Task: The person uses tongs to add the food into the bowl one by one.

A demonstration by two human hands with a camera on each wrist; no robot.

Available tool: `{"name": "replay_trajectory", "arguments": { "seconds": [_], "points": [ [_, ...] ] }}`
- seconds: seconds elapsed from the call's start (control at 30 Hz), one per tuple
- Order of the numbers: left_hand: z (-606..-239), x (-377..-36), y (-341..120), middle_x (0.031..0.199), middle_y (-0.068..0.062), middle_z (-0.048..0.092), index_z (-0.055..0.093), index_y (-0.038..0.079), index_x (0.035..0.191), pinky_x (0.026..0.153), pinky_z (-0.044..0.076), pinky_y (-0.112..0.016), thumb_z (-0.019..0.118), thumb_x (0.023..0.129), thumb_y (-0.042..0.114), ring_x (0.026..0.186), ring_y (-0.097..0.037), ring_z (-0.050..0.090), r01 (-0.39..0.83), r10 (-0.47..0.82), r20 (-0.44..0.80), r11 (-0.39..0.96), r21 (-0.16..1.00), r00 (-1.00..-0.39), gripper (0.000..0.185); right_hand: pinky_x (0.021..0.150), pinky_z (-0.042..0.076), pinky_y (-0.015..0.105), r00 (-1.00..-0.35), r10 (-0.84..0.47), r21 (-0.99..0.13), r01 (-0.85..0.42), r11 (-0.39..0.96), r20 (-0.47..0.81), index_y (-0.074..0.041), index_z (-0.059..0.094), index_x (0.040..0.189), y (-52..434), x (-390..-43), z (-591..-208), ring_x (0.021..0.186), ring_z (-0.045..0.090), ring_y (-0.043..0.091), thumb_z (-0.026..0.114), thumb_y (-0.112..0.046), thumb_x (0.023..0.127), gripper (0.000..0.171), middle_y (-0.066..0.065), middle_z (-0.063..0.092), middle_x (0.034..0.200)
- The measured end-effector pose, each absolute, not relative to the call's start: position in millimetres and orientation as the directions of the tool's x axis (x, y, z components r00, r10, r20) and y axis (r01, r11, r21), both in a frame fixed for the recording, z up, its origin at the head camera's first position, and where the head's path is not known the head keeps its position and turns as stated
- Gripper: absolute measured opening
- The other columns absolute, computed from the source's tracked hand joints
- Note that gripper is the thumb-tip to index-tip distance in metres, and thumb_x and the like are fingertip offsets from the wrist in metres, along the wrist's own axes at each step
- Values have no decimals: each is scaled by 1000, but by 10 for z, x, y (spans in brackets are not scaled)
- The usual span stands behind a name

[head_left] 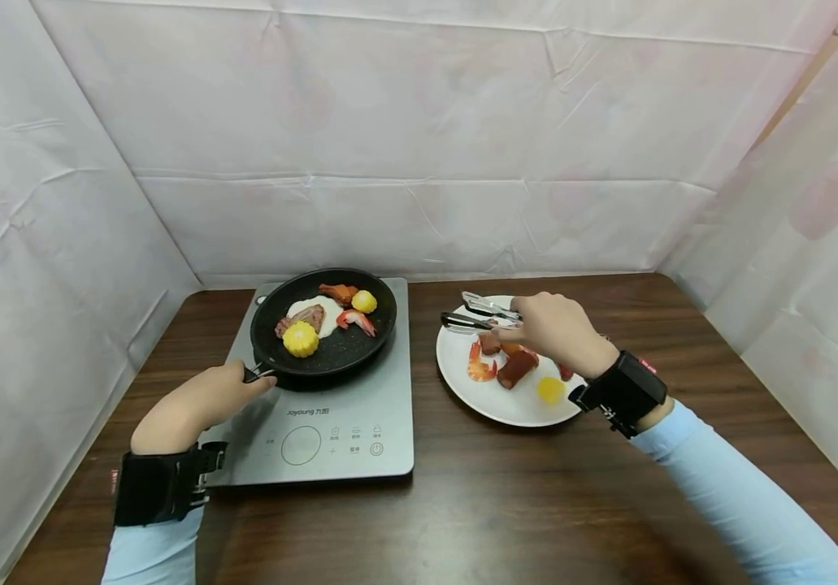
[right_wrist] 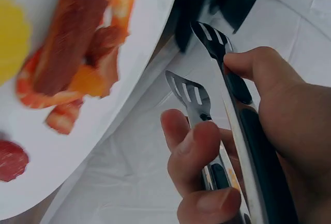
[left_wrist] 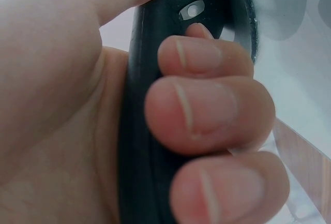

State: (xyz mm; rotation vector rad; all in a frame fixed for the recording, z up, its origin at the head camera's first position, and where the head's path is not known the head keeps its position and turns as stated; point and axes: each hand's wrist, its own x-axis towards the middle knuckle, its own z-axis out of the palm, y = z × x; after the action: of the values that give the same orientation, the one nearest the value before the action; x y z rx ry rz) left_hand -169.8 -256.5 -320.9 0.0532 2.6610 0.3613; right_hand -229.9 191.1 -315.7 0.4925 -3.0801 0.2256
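Observation:
My left hand [head_left: 202, 398] grips the black handle [left_wrist: 137, 131] of a frying pan [head_left: 349, 351], fingers curled round it in the left wrist view. In the pan lie a yellow corn piece [head_left: 301, 340], a smaller yellow piece [head_left: 364, 301], a shrimp [head_left: 357, 322], a white egg-like piece [head_left: 330, 312] and browned meat [head_left: 305, 318]. My right hand [head_left: 561, 333] holds metal tongs [right_wrist: 261, 154] with black grips, slotted tips spread apart and nothing between them. They extend over the white plate [head_left: 514, 413], which bears a shrimp [head_left: 480, 366], brown sausage-like pieces [head_left: 517, 370] and a yellow round [head_left: 551, 390].
The pan is over a silver induction cooker [head_left: 382, 439] with a touch panel at its front. Both cooker and plate stand on a dark wood table [head_left: 462, 504]. White sheeting [head_left: 419, 138] encloses the back and both sides.

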Motion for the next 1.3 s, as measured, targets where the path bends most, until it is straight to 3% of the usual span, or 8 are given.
{"name": "replay_trajectory", "arguments": {
  "seconds": [0.3,0.53,0.8,0.97,1.3],
  "points": [
    [-3233,-1698,-2557,122,-42,59,41,-27,131,81,56,-52,40,108,47,101,-42,67,-27,89,-429,966,256,-899,77,52,39,31,-959,-267,-114,-256,960,-98,-6,64,87,2109,-2269,-3242,62,56,20,62,-45,98,41,4,58,69],
    [-3227,-1687,-2557,122,-42,59,42,-26,131,81,56,-52,40,107,47,101,-42,67,-21,91,-421,967,255,-903,77,50,39,32,-959,-242,-54,-236,970,-149,-6,63,80,2115,-2289,-3258,61,57,20,62,-48,98,45,4,57,67],
    [-3235,-1687,-2571,124,-43,58,41,-27,132,82,56,-53,40,108,46,103,-45,67,-23,89,-414,966,259,-906,77,48,42,33,-958,-211,-58,-203,977,-196,-9,62,72,2011,-2322,-3274,59,61,21,59,-47,99,47,5,59,67],
    [-3235,-1691,-2566,127,-44,56,39,-28,134,85,55,-55,39,108,46,108,-48,65,-17,94,-416,966,257,-904,78,48,40,33,-963,-199,-43,-195,980,-184,-14,52,58,1960,-2322,-3306,57,58,21,58,-47,99,53,1,50,63],
    [-3214,-1701,-2556,129,-45,55,37,-28,135,87,55,-56,40,108,45,111,-51,64,-21,86,-420,969,245,-903,78,47,46,37,-968,-252,53,-253,966,-12,-7,65,74,1874,-2329,-3361,57,58,22,69,-43,96,42,4,57,63]
  ]
}}
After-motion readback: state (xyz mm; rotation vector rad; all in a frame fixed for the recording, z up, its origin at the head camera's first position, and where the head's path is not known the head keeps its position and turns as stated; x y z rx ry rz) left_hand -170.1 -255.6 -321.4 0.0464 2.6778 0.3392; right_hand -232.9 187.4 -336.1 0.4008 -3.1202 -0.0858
